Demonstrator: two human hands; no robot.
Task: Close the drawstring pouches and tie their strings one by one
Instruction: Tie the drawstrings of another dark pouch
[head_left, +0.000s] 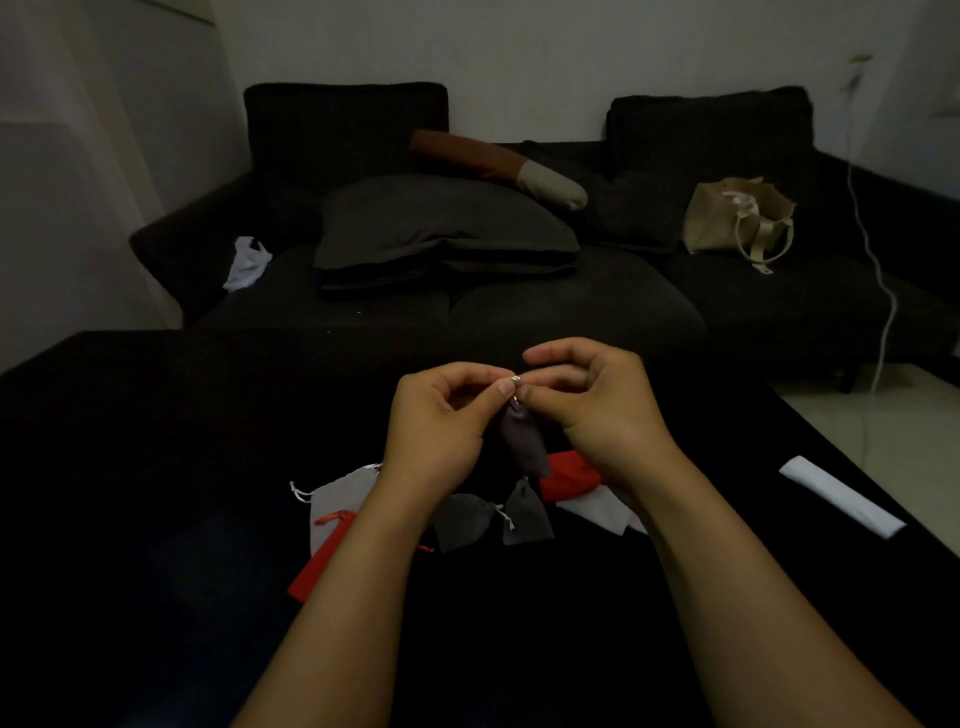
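A dark grey drawstring pouch (524, 441) hangs in the air above the black table (156, 467). Its gathered neck and pale strings are pinched between my left hand (441, 415) and my right hand (597, 405), fingertips meeting at the top. On the table below lie two more dark grey pouches (465, 519) (524, 512), a light grey pouch (343, 499), a red pouch (324, 556) at the left, another red pouch (569, 475) and a white pouch (597, 509) under my right wrist.
A folded white strip (841, 496) lies at the table's right. Behind the table stands a black sofa (571, 306) with dark cushions (441, 228), a beige tote bag (737, 218) and a white plastic bag (247, 262). A white cable (878, 291) hangs at right.
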